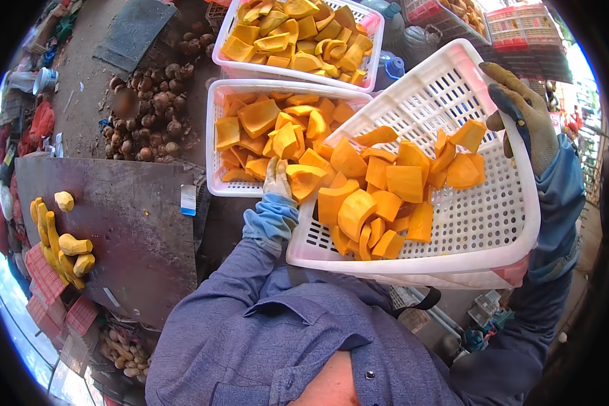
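Observation:
My right hand, in a dirty work glove, is closed over the far-right rim of a white slatted crate. This crate is tilted, its left end resting against a second crate. Chunks of orange pumpkin are heaped toward its lower left end. More pumpkin pieces fill the second crate. At that crate's near edge, my left hand, in a pale glove, has its fingers stretched out among the pieces, beside a curved pumpkin chunk. Its thumb is hidden.
A full crate of yellower pumpkin pieces stands beyond. On the left, a dark board holds peeled yellow squash. Round brown vegetables lie on the ground. Plastic jugs and stacked crates stand at the far right.

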A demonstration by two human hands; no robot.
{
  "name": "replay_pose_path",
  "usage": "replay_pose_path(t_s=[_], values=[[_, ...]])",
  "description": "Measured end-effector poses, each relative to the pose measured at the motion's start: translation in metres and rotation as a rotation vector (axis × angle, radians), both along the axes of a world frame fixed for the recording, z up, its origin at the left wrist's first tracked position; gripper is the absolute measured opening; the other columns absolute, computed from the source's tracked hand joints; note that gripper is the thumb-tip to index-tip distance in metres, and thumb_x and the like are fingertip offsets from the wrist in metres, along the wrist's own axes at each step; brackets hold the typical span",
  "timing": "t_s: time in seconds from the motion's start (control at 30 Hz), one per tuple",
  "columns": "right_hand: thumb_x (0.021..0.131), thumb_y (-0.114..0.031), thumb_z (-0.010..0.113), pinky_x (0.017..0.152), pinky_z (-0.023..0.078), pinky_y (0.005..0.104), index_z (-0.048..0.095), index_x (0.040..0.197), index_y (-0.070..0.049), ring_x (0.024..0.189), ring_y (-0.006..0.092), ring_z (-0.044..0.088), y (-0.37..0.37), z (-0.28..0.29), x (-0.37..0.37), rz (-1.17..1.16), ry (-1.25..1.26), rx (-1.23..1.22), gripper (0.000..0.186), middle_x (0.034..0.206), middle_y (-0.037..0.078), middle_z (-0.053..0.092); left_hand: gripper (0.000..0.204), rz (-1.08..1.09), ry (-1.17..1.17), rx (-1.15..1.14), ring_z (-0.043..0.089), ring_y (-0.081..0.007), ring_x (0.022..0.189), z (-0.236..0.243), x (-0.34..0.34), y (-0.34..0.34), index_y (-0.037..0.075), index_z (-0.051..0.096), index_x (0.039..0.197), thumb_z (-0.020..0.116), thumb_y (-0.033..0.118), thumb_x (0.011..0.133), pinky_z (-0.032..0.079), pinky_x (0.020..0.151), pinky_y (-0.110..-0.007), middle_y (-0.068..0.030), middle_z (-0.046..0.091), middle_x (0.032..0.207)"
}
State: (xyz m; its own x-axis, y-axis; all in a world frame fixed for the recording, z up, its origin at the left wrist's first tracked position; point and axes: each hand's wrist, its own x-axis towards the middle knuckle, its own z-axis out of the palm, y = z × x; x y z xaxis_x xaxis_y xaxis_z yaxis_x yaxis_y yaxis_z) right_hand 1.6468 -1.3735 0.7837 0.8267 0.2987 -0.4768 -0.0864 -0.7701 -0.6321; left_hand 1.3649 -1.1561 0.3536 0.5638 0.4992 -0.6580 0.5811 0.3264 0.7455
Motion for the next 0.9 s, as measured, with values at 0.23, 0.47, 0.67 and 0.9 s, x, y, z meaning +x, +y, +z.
replay_pose_path(t_s=[0.23,0.47,0.67,0.9], values=[[0.095,0.0,0.061,0.077,0.059,0.0229,0.061,0.136,-0.004,0.083,0.0126,0.07,-0.008,-0.002,0.011,0.117,0.003,0.015,0.041,0.146,0.017,0.054,0.102,-0.941,-0.207,0.599,0.015,-0.0445,0.152,0.079,-0.005,-0.019,0.02,0.037,0.158,0.079,0.061,0.075,0.021,0.119,-0.063,-0.0212,0.016,0.167],[0.093,0.004,0.062,0.079,0.059,0.0223,0.06,0.139,-0.005,0.084,0.0127,0.072,-0.015,-0.004,0.024,0.144,0.048,0.044,0.046,0.146,0.019,0.053,0.1,-1.575,-0.274,0.715,-0.003,-0.0405,0.157,0.114,0.008,-0.034,0.026,0.036,0.159,0.074,0.064,0.075,0.002,0.11,-0.083,-0.0031,0.01,0.172],[0.095,-0.011,0.063,0.061,0.053,0.0204,0.056,0.143,-0.005,0.067,0.0113,0.068,-0.005,-0.004,0.018,-0.199,0.129,0.117,0.049,0.12,0.016,0.061,0.092,-1.512,-0.15,0.727,0.007,-0.042,0.157,0.097,0.034,-0.028,0.017,0.049,0.149,0.074,0.058,0.071,0.002,0.112,-0.081,-0.0052,0.02,0.169],[0.096,-0.025,0.062,0.047,0.048,0.019,0.054,0.145,-0.004,0.051,0.01,0.062,0.005,-0.009,0.009,-0.042,-0.042,0.007,0.053,0.093,0.011,0.066,0.089,-1.25,0.1,0.723,-0.001,-0.0421,0.158,0.073,0.058,0.015,0.022,0.044,0.153,0.071,0.057,0.076,0.001,0.118,-0.075,-0.0121,0.011,0.172]])
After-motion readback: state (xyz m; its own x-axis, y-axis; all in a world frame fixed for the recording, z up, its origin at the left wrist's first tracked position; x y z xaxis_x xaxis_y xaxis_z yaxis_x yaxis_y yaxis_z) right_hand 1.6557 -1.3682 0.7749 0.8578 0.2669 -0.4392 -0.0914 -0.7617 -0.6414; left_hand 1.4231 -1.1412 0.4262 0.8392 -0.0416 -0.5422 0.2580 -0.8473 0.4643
